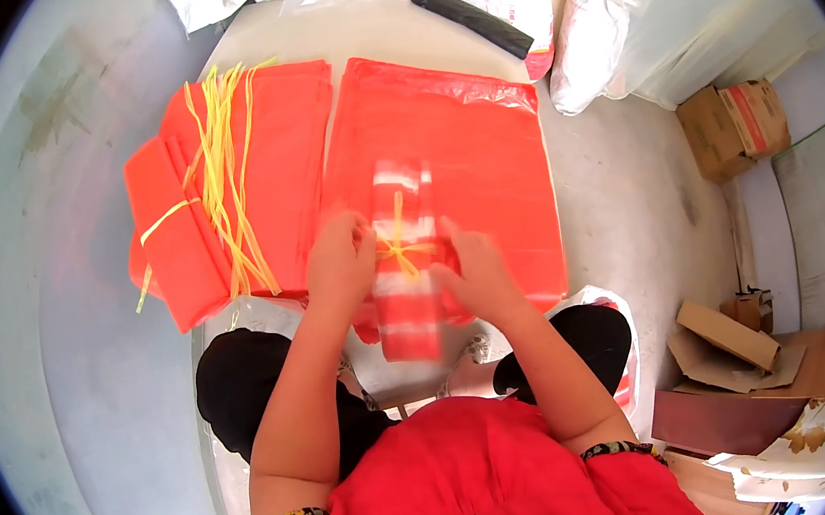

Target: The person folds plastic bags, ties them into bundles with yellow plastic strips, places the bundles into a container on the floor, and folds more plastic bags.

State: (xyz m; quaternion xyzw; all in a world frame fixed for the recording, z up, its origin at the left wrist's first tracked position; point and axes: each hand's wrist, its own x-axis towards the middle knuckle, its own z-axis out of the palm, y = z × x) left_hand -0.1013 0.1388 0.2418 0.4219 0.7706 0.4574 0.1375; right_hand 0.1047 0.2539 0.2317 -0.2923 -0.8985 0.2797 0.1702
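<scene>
A folded bundle of red plastic bags [408, 310] is in front of me, blurred by motion, with a yellow tie [398, 247] knotted around its middle. My left hand [342, 260] is closed at the bundle's left side, its fingers curled beside the tie. At the right edge, my right hand [479, 271] grips with bent fingers, slightly smeared. Whether either hand also pinches a tie end cannot be made out. Beneath lies a wide stack of flat red plastic bags [495, 178].
To the left, another red stack [298, 169] carries loose yellow ties [227, 166] and a tied red bundle [173, 222]. Farther off are a black roll [473, 23] and a white wrapped roll [591, 38]. Cardboard boxes [736, 128] stand at the right, with an opened carton [728, 345] nearer.
</scene>
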